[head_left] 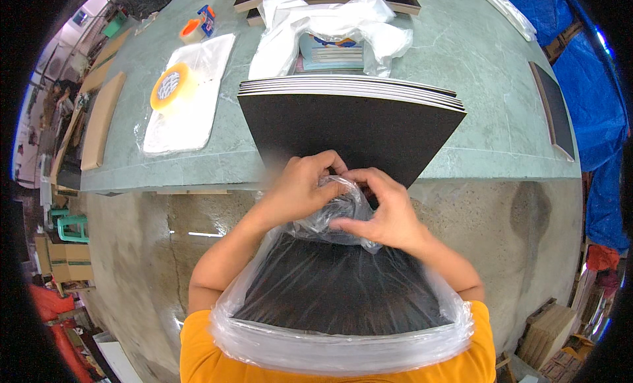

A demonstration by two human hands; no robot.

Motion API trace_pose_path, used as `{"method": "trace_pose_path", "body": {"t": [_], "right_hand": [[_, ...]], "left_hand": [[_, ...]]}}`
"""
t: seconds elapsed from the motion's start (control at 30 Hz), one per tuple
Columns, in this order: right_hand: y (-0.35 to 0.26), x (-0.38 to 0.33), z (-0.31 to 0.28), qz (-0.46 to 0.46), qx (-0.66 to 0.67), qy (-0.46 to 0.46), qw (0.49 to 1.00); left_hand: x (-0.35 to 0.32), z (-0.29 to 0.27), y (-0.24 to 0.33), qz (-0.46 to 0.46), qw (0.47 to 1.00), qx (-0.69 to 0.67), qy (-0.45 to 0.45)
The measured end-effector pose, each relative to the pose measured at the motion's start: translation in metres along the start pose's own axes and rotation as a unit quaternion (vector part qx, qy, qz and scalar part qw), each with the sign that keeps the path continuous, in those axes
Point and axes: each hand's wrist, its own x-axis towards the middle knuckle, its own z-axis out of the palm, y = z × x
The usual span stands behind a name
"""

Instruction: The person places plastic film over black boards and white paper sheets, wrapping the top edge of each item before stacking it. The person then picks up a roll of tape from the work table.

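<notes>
We saw both hands together in front of the person's body, grasping the gathered upper part of a clear plastic bag (pixel 231 304). The left hand (pixel 304 185) pinched the crumpled film between thumb and bent fingers, and the right hand (pixel 390 211) curled around the same bunch from the other side, its thumb pressed along the film. Below the hands, we saw a black panel (pixel 343 284) inside the bag, which lay in front of the orange shirt (pixel 196 350). Just beyond the hands stood a stack of black boards (pixel 356 122) with pale edges, its lower part reaching past the near edge of the green table (pixel 501 145). To the left on the tabletop, we noticed a yellow tape roll (pixel 170 87) resting on flat plastic sheets (pixel 181 131), with an orange-and-blue tape dispenser (pixel 207 20) farther back. Behind the boards, we saw white plastic wrapping (pixel 273 50) around a bluish packet (pixel 333 58). A dark panel (pixel 552 111) lay at the table's right edge, near a blue tarp (pixel 597 93).
</notes>
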Motion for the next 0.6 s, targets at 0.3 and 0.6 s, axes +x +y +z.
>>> {"method": "trace_pose_path", "body": {"t": [0.3, 0.6], "right_hand": [[-0.005, 0.003, -0.030, -0.100, -0.194, 0.099, 0.971], [0.015, -0.002, -0.021, -0.033, -0.254, 0.002, 0.967]], "left_hand": [[-0.001, -0.002, -0.002, -0.027, 0.992, 0.113, -0.056], [-0.006, -0.008, 0.024, 0.145, 0.948, 0.221, 0.176]]}}
